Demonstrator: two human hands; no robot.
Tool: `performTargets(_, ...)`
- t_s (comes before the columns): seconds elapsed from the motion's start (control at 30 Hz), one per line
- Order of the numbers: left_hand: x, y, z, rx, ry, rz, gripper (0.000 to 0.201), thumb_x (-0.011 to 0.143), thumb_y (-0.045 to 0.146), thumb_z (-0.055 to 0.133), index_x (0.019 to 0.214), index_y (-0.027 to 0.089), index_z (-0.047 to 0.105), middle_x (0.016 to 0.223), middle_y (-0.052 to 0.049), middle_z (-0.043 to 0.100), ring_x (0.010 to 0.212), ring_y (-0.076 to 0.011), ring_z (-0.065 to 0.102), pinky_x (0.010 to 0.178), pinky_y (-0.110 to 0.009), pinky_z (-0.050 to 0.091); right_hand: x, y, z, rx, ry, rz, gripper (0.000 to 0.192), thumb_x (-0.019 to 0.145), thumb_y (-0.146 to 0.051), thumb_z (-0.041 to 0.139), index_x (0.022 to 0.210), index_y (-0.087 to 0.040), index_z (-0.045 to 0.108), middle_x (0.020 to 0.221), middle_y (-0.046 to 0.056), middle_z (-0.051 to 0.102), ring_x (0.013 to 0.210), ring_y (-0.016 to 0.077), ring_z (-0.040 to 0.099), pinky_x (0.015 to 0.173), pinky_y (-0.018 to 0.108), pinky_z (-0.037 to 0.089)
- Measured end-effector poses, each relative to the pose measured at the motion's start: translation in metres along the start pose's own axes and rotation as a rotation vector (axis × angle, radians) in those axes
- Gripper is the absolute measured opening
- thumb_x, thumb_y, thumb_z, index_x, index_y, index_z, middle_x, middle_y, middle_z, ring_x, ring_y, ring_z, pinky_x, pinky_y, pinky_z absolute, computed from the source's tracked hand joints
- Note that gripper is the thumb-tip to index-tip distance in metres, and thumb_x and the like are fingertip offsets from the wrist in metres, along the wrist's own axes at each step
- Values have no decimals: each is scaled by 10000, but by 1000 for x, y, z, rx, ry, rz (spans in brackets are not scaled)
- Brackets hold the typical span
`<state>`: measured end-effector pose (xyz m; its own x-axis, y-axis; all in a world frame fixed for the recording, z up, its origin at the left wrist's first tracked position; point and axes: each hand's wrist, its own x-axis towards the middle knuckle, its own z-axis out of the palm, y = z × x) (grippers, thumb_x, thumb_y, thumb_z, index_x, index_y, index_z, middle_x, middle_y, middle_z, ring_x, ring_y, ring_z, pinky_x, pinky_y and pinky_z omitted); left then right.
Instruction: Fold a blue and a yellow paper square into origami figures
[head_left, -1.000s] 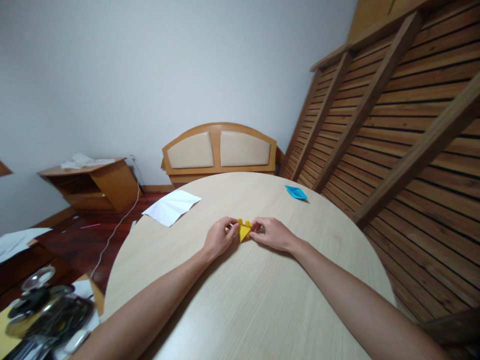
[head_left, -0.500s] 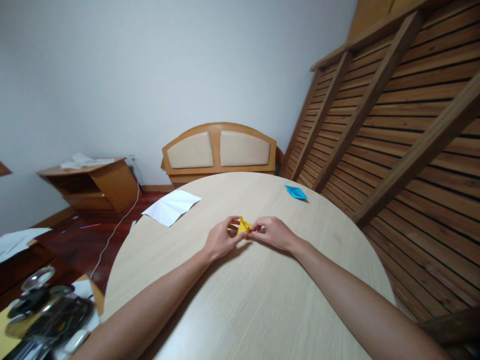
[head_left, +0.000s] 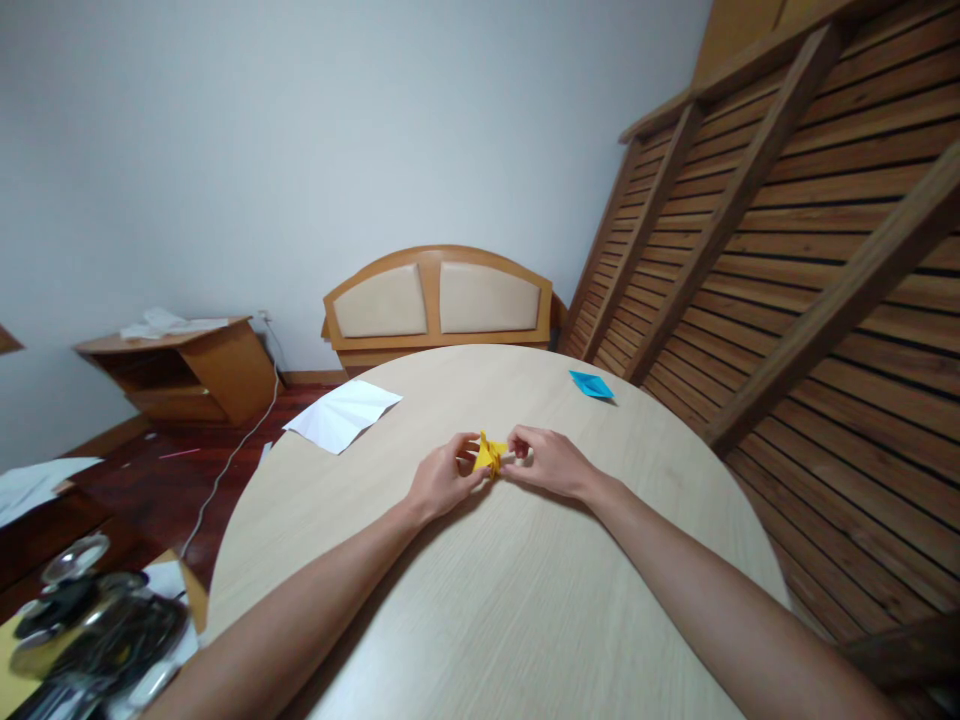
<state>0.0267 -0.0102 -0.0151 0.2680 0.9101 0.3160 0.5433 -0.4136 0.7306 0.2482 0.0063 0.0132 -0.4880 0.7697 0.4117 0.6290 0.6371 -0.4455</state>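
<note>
- Pale grey wall behind, slatted wooden panel (head_left: 787, 260) leaning along the right side, padded wooden headboard (head_left: 439, 298) standing beyond the far edge of the table.
- Round light-wood table (head_left: 510, 600) filling the lower middle of the view, both bare forearms stretched across it from the near edge.
- Small yellow folded paper (head_left: 490, 456) near the middle of the table, a little toward the far edge, pinched between both hands.
- Left hand (head_left: 442, 480) curled, thumb and forefinger closed on the left side of the yellow folded paper, heel of the hand resting on the tabletop.
- Right hand (head_left: 547, 462) curled likewise, fingertips gripping the right side of the same piece, knuckles raised slightly off the surface.
- Exact shape of the fold too small to make out; one pointed tip showing above the fingers.
- Blue folded paper (head_left: 591, 384) lying flat near the far right edge of the table, well apart from the hands.
- White sheet (head_left: 343, 413) with creases lying at the far left edge, partly overhanging it.
- Low wooden cabinet (head_left: 184, 368) against the wall at left, loose papers on top, a white cable (head_left: 232, 455) trailing over the dark floor.
- Cluster of shiny metal items (head_left: 90, 625) in the lower left corner, off the table, blurred.
</note>
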Motion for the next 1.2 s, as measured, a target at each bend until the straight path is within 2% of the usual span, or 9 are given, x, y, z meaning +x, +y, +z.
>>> performTargets(0.17,-2,4,-1,53,-11,0,324,841,300,660,1148,212,604,1072,-48,737,906,-190,717,781,-283,573,2,-3,1,11,56,-136,355,721,-300,775,1027,-232,610,1060,50,671,988,234,614,864,355,467)
performTargets(0.3,-2,9,-4,119,-12,-2,275,844,245,631,1119,221,635,1069,-35,742,939,-187,714,791,-261,559,2,-3,6,94,25,-146,384,734,-283,780,1076,-244,610,1112,44,683,1044,239,619,945,392,455)
performTargets(0.6,-3,9,-6,291,-7,57,234,869,244,627,1100,235,659,1021,-14,754,860,-186,712,733,-252,518,0,-4,16,301,-7,23,446,744,-325,782,1119,-242,555,1084,33,679,1036,214,650,883,354,495)
performTargets(0.73,-4,9,-7,394,1,83,198,882,264,627,1076,243,661,969,-9,756,827,-193,706,698,-253,492,0,-5,23,351,4,38,465,728,-295,783,1112,-240,527,1060,31,679,1004,203,659,866,346,505)
performTargets(0.87,-3,11,-7,471,-4,85,187,872,207,617,1051,240,661,939,-15,750,810,-191,700,685,-249,482,0,-6,25,356,5,31,459,730,-254,762,1123,-245,525,1066,30,680,979,195,663,872,342,507)
performTargets(1.07,-3,13,-8,440,65,119,238,845,102,591,1044,222,641,1017,-30,731,858,-178,689,723,-254,506,0,-1,26,359,16,22,482,731,-248,749,1156,-245,521,1098,43,672,980,194,665,877,343,516)
performTargets(1.2,-3,13,-9,384,75,120,253,857,102,562,1073,219,624,1043,-32,723,826,-159,687,738,-254,521,0,3,26,367,1,27,522,732,-251,753,1195,-246,512,1080,48,681,992,204,667,884,354,520)
